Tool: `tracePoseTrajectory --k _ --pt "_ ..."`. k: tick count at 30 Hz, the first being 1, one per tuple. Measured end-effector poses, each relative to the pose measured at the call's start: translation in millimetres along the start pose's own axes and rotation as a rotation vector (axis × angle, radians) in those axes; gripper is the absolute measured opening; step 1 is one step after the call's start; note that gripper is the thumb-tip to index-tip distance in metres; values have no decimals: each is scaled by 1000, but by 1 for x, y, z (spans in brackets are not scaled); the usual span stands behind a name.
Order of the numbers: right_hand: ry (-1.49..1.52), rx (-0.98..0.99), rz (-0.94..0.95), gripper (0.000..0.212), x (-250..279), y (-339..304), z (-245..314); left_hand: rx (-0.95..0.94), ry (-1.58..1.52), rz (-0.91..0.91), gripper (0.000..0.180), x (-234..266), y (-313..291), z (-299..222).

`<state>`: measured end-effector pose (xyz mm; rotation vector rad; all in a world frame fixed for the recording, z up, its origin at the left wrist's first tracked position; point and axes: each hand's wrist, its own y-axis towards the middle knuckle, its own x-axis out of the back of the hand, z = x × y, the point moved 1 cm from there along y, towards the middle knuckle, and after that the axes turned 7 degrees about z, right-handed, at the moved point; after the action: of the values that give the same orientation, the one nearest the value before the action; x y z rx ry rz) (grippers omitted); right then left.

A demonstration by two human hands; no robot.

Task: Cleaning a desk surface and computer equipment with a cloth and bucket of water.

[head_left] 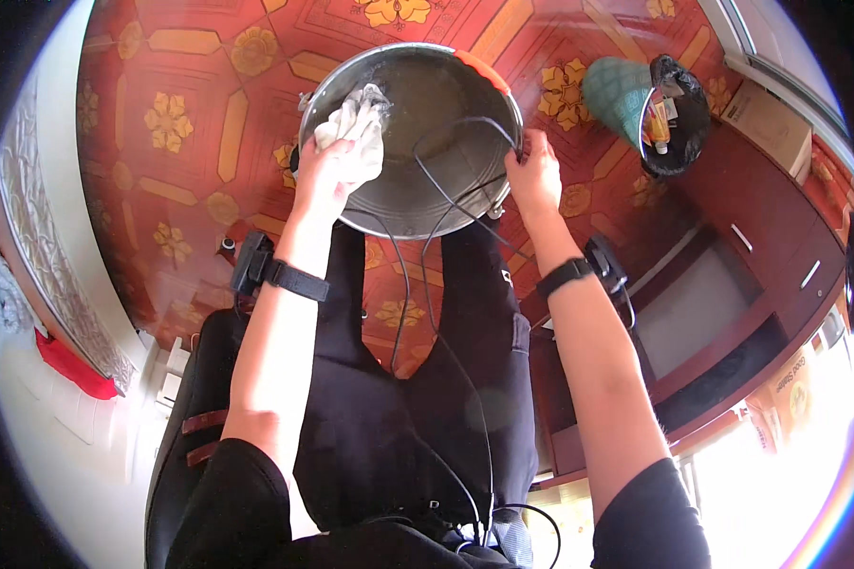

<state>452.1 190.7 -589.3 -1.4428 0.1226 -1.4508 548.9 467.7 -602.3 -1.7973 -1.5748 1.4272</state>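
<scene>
While a white cloth [354, 131] is pressed inside the metal bucket [417, 180] by the closed left hand [327, 175], its rim is gripped by the right hand [533, 177]; bucket looks otherwise empty, probably.

My arms are bare to short black sleeves near the shoulders. A black strap [297, 281] circles my left wrist with a small black box [250, 263] fixed to it; my right wrist wears a matching black band [564, 276]. I have black trousers on, with thin black cables [434, 284] trailing across them.
</scene>
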Motion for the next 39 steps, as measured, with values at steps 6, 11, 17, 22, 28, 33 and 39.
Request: tracePoseTrajectory --k 6,11,17,22,28,33,39 --pt "340 -26 -78 29 36 -70 -47 -34 -193 90 49 -34 -24 -17" --pt "220 -408 -62 76 79 -111 -190 45 66 55 51 -10 -26 12" --pt "-274 202 -454 68 108 -112 -69 -240 471 -212 52 -28 -58 26" --pt "788 -62 309 46 35 -83 49 -242 627 -147 36 -58 -91 28" --pt "1335 -440 832 98 -33 -43 83 -353 819 95 29 -86 -130 10" --pt "1207 -463 779 106 -47 -22 86 -449 898 453 29 -95 -157 -11" --pt "1386 -325 916 59 -36 -11 36 -395 573 160 51 -75 -139 -19"
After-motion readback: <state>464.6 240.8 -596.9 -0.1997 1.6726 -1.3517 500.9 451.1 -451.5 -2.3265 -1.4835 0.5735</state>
